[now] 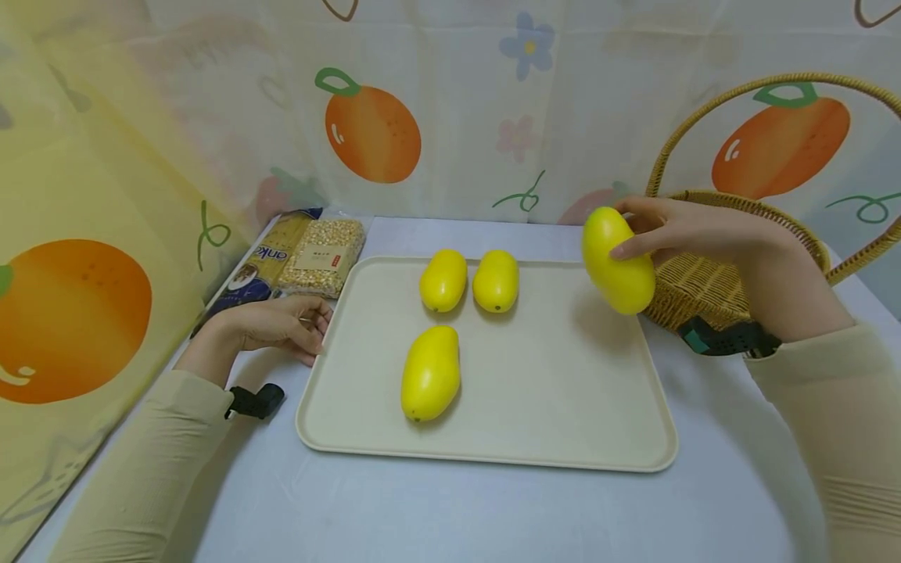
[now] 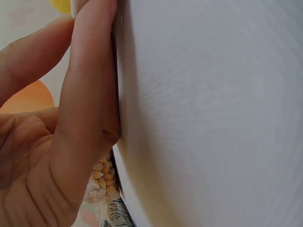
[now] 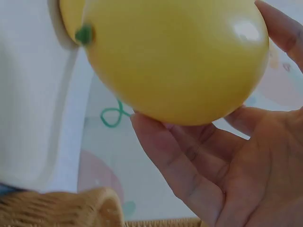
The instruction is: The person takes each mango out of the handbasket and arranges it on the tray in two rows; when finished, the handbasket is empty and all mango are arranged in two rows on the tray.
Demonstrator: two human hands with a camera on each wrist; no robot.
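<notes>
My right hand (image 1: 693, 227) grips a yellow mango (image 1: 616, 262), thumb on one side and fingers on the other, above the tray's right edge. Seen from the right wrist, the mango (image 3: 180, 56) shows a small green stem nub. On the beige tray (image 1: 549, 391) lie two mangoes side by side at the back, the left one (image 1: 443, 280) and the right one (image 1: 496, 281). A third mango (image 1: 431, 374) lies nearer the front. At the tray's left rim, my left hand (image 1: 285, 324) pinches the edge; in the left wrist view its fingers (image 2: 87, 80) reach along the tabletop.
A wicker basket (image 1: 711, 285) with a tall arched handle stands at the right, behind my right forearm. Left of the tray lie a bag of corn kernels (image 1: 324, 254) and a blue and gold packet (image 1: 263, 258). A fruit-patterned cloth (image 1: 450, 117) hangs behind the table.
</notes>
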